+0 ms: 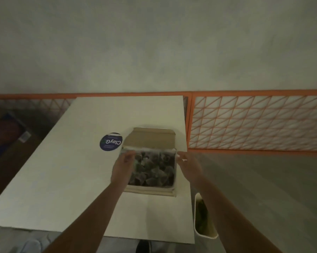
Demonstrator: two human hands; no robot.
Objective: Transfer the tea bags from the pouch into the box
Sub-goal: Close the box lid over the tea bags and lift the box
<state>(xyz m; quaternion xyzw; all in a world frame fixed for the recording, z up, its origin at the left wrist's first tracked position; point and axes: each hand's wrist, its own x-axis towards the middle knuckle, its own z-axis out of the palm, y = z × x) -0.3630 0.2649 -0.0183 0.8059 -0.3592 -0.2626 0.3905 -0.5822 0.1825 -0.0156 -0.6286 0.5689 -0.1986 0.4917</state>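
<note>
Framing: two bare forearms reach over a pale, smooth rectangular table (77, 179) to an open box.
Box: brown cardboard box (150, 189), square-cut, lid flap folded back toward the table's far edge; it stands near the right edge.
Contents: a heap of dark, crumpled tea bags (152, 170) fills the box; a pale liner or pouch edge shows along its far rim, too blurred to tell which.
Left hand (124, 165): fingers curled on the box's left rim, pinching a pale edge there.
Right hand (186, 163): at the box's right rim, fingertips touching it; cannot tell whether it grips.
Label: round dark sticker (111, 142) beside the box's far left corner, reading "ClayG", upside down.
Beyond: white bin (205, 232) by the table's right edge; orange mesh fence (254, 121).
</note>
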